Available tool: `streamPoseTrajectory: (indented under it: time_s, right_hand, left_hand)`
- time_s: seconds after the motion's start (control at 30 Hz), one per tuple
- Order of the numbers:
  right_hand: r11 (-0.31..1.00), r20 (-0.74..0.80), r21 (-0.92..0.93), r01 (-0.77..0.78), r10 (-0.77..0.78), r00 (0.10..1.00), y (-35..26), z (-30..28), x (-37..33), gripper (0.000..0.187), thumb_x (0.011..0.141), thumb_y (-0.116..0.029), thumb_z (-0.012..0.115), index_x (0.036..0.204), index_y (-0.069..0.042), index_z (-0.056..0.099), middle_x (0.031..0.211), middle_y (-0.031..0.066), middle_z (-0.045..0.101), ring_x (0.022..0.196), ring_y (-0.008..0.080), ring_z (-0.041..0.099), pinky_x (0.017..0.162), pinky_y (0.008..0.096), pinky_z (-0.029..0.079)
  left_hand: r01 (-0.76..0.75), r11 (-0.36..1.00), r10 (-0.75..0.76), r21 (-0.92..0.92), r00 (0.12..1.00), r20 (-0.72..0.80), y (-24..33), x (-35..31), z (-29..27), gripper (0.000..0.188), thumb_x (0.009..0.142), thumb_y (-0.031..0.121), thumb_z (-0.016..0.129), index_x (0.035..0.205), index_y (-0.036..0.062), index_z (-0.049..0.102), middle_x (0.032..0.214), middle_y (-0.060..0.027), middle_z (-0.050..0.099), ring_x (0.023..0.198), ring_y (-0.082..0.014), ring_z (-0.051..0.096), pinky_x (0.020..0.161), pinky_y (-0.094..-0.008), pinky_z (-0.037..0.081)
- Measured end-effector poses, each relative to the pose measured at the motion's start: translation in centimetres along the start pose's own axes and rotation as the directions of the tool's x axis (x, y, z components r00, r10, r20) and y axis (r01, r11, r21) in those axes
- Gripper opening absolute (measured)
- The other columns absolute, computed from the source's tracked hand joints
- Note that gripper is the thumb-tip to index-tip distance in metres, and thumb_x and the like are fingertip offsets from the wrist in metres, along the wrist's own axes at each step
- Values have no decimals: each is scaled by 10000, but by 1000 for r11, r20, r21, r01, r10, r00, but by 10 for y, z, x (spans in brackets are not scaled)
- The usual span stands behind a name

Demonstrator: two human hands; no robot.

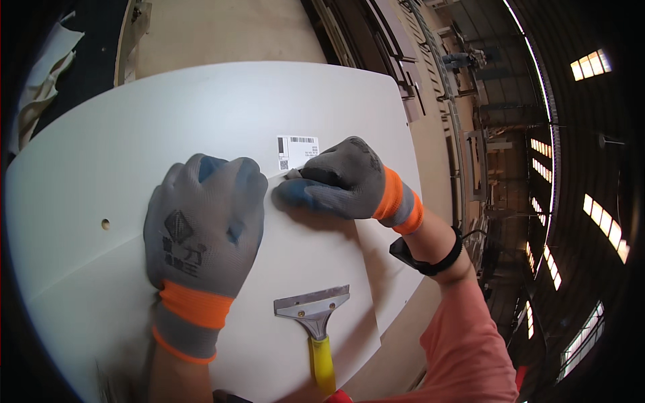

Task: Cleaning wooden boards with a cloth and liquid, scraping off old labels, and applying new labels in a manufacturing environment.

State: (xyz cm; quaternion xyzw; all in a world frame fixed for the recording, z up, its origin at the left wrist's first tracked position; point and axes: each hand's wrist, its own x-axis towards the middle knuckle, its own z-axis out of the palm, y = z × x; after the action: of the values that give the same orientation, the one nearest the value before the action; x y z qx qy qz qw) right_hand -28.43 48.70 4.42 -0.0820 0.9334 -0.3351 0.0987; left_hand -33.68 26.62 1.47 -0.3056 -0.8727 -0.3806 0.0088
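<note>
1. White panel (222, 111), head view: broad and pale, it lies beneath both gloved hands. Its far edge curves across the upper part of the view; its near portion runs out of view, so the full long axis cannot be judged.

2. Left hand (205, 218): over the middle of the panel, knuckles bent, back of the glove upward. The fingertips are hidden; whether this grip pinches anything cannot be told.

3. Right hand (342, 178): reaching in from the right, thumb and bent fingers close together just above the surface. A small grey bit shows at the tips; whether it is pinched material or glove cannot be told.

4. Label (295, 148): white with black print, just beyond the right grip and slightly to its left. The right hand is the nearer one and covers part of the label's lower right.

5. White layer (289, 255): a second pale surface on the panel. Its upper edge rises from lower left, passes behind the left hand and reaches the right fingertips; this edge-to-grip relation is the governing one.

6. Scraper (319, 339): metal head toward the hands, yellow handle toward the body, lying between the forearms and well apart from both grips.

7. Open room: bare panel extends beyond the label and left of the left hand, around a small hole (105, 224); the scraper limits room nearer the body.
</note>
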Motion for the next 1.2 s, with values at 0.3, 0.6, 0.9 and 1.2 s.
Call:
streamPoseTrajectory:
  time_s: [0.3, 0.6, 0.9, 1.2]
  right_hand:
    - [995, -25, -33, 98, -99, 995, 5, 2, -7, 338, 858, -278, 675, 634, -37, 597, 526, 134, 438, 454, 292, 405, 450, 350, 358]
    - [999, -57, -48, 20, -23, 998, 3, 0, -9, 334, 858, -248, 697, 627, -39, 578, 521, 83, 352, 473, 213, 303, 442, 329, 316]
    - [914, -79, 316, -253, 291, 953, 0, -4, -15, 319, 832, -214, 682, 596, -35, 565, 484, 22, 373, 420, 101, 371, 414, 285, 321]
    - [766, -197, 563, -312, 491, 849, -10, -4, -23, 348, 829, -223, 672, 560, -44, 542, 509, -11, 460, 412, 77, 453, 363, 242, 362]
  left_hand:
    - [23, 1000, -23, 13, 998, 51, 2, 0, 3, 116, 851, 133, 655, 947, 71, 679, 849, -90, 617, 760, -283, 570, 672, -384, 471]
    - [46, 999, -46, 9, 999, 12, 0, 1, 8, 114, 875, 160, 656, 930, 63, 679, 828, -89, 617, 743, -270, 565, 669, -370, 470]
    - [29, 999, -28, 28, 999, -32, 2, -2, 8, 93, 864, 144, 647, 913, 68, 668, 846, -98, 605, 767, -285, 566, 703, -368, 471]
    - [8, 994, -33, 108, 971, 238, 18, 4, -4, 377, 754, 300, 761, 1082, 130, 684, 931, -57, 580, 897, -242, 546, 783, -384, 437]
